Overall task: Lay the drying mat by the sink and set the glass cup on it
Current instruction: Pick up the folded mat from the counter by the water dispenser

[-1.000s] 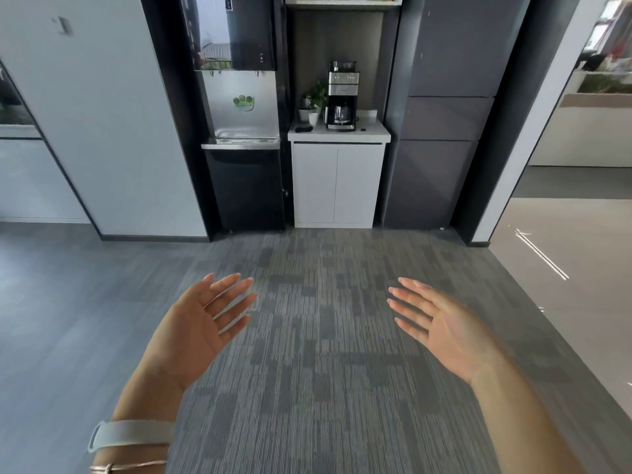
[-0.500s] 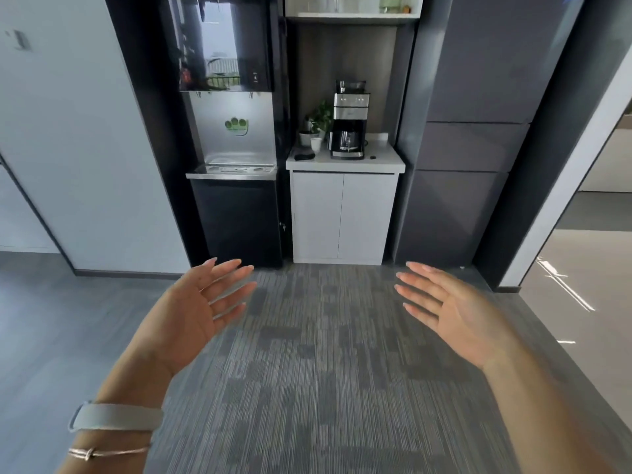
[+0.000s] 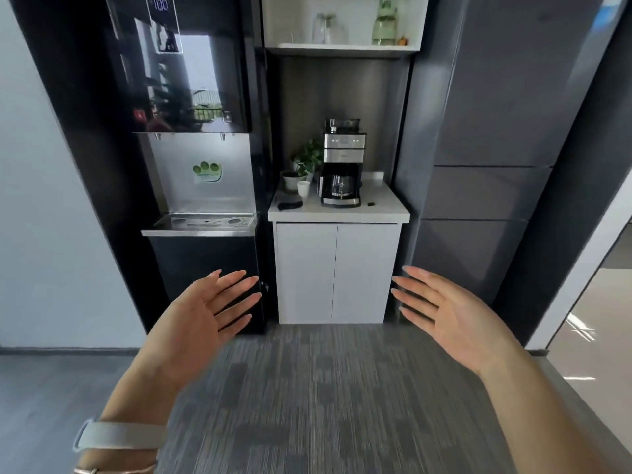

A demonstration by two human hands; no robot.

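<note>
Both hands up, palms facing: left hand (image 3: 201, 319) and right hand (image 3: 455, 319) spread wide, holding nothing. Clear glass cup (image 3: 321, 29) sits on the upper shelf (image 3: 342, 47), above the coffee maker (image 3: 342, 162). Folded dark mat (image 3: 290, 204) lies on the white counter (image 3: 338, 212).

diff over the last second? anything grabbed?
Nothing grabbed. The person has walked closer: the white cabinet and coffee maker loom larger, and the upper shelf has come into view. Left hand and right hand stay open, empty, palms facing.
</note>
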